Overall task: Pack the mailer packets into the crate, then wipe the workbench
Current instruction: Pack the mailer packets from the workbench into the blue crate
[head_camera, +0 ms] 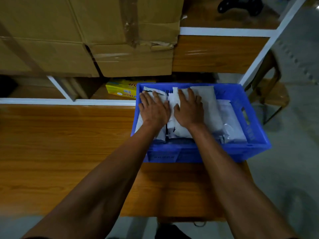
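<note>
Head view, looking down on a wooden workbench (60,144). A blue plastic crate (255,121) is sitting at the right-hand end of the workbench, its right side reaching past the bench edge over the grey floor (293,169). White mailer packets (207,107) are lying inside the crate, side by side and partly overlapping, filling most of its interior; further packets with a silvery sheen are resting against the right wall.

The left hand (154,109) is lying palm down on the packets in the left part of the crate, fingers extended and slightly spread, flat against the packet surface and not curling around anything. The right hand (189,109) is lying palm down just beside it on the middle packets, fingers likewise extended and slightly spread, thumb pointing toward the left hand. The two thumbs are lying close together, nearly touching. Both bare forearms are reaching in over the near rim of the crate.

Behind the workbench, a white-framed shelf (224,31) is carrying large cardboard boxes (86,40), taped and dented at one corner. A yellow printed box (120,90) is lying on the lower level, just left of the crate's far corner. A wooden chair (272,94) is standing on the floor to the right of the crate
</note>
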Motion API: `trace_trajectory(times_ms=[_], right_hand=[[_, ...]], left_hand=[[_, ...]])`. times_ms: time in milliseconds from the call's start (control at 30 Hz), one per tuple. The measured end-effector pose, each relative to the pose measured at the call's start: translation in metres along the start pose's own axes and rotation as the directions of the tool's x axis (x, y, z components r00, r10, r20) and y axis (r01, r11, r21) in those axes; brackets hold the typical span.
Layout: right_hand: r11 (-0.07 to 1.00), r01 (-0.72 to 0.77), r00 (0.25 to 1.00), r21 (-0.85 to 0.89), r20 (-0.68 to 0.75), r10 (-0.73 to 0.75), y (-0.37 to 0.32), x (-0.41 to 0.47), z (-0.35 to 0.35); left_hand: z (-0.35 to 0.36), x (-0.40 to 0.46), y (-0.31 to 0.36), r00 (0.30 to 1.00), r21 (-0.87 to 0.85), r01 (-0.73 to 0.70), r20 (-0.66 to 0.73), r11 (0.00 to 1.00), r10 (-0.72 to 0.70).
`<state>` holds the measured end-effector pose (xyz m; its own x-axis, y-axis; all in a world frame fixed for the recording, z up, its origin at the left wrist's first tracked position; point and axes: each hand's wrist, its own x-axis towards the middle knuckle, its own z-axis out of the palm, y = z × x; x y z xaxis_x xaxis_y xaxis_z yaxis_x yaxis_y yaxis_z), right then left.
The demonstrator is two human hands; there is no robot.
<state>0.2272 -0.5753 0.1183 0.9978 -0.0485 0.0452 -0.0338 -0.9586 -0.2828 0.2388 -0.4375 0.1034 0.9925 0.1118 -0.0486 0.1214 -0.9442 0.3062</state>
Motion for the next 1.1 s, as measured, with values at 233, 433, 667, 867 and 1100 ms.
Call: trace_trajectory(times_ms=[233,433,667,867,1100], right_hand=[[1.000,0.009,1.000,-0.003,-0.030,-0.009,0.011,0.001,0.014],[0.999,0.035,0.999,0.021,-0.007,-0.035,0.013,0.000,0.006],[0.994,0.024,0.996,0.110,-0.092,-0.014,0.024,-0.010,-0.022],[0.992,-0.100,0.978,0.082,-0.174,0.113,0.063,-0.040,-0.053],[0.981,-0.194,0.971,0.014,-0.138,0.194,0.141,-0.044,-0.072]], left_hand=[[0.023,-0.011,-0.011,0.996,-0.009,-0.095,-0.003,0.995,0.094],[0.032,-0.003,-0.014,0.994,-0.026,-0.054,0.091,0.998,0.056],[0.014,-0.008,0.014,0.936,-0.124,-0.338,-0.152,0.933,0.319],[0.010,-0.034,0.051,0.887,-0.061,-0.461,0.004,0.886,0.462],[0.011,-0.045,0.103,0.853,-0.087,-0.512,0.064,0.854,0.518]])
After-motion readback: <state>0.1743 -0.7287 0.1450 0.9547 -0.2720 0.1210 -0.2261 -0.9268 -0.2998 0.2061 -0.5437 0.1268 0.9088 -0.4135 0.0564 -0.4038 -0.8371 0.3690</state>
